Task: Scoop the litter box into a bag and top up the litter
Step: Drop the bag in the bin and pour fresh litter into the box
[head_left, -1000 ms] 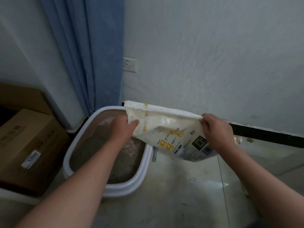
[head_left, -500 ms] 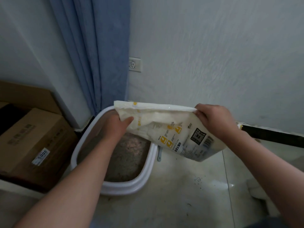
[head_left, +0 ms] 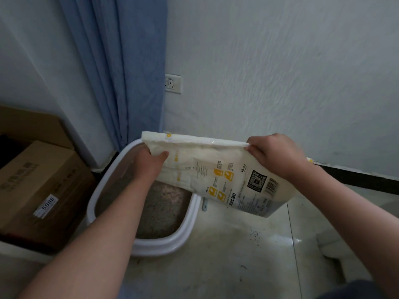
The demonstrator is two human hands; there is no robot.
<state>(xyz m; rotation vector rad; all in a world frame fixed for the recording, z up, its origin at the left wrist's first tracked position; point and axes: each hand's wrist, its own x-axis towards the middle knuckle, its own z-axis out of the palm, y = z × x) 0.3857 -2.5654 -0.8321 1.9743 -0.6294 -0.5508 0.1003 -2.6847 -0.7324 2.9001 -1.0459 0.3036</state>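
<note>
Hands [head_left: 149,160] gripping litter bag [head_left: 216,171] over litter box [head_left: 172,240]

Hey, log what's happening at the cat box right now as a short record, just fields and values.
place: floor corner by a blue curtain and white wall
litter box: white, on the floor, grey litter inside
litter bag: white with yellow marks, held tilted over the box's right side
left hand: grips the bag's left end
right hand: pinches the bag's top right corner
cardboard box: left of the litter box
spilled grains: on the floor tiles
</note>
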